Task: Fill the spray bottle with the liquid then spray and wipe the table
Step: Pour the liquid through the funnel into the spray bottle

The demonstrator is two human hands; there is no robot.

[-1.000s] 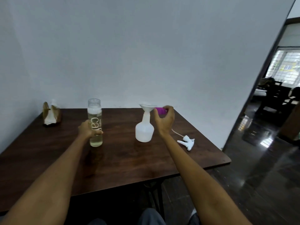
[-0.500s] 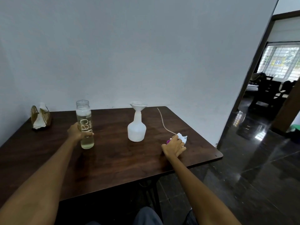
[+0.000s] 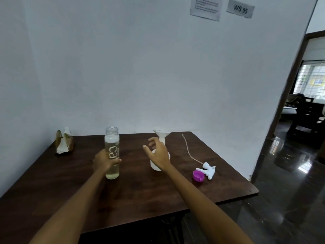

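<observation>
Napkin holder [image 3: 64,144]: far left of the dark wooden counter [image 3: 140,191], near the wall, with white napkins in it.
Glass bottle [image 3: 112,152]: upright on the counter, left of centre, lid off, filled with pale clear liquid almost to the neck; white lettering runs down its side.
Left hand [image 3: 103,162]: its grip is closed around the lower middle of the glass bottle, thumb across the front.
Right hand [image 3: 158,154]: raised in front of the spray bottle, fingers spread and curled, its grip open and holding nothing; whether it touches the spray bottle cannot be told.
Spray bottle [image 3: 155,165]: white, upright at the middle of the counter, mostly hidden behind the right hand, well apart from the glass bottle.
Funnel [image 3: 162,134]: white, seated in the neck of the spray bottle, mouth up.
Purple cap [image 3: 198,175]: lying on the counter to the right of the spray bottle, open side tilted up.
Spray head [image 3: 207,169]: white, lying on its side just beside the purple cap, its thin tube trailing back across the counter toward the wall.
Wall signs [image 3: 240,9]: two papers, top right; one reads "WS 05".
</observation>
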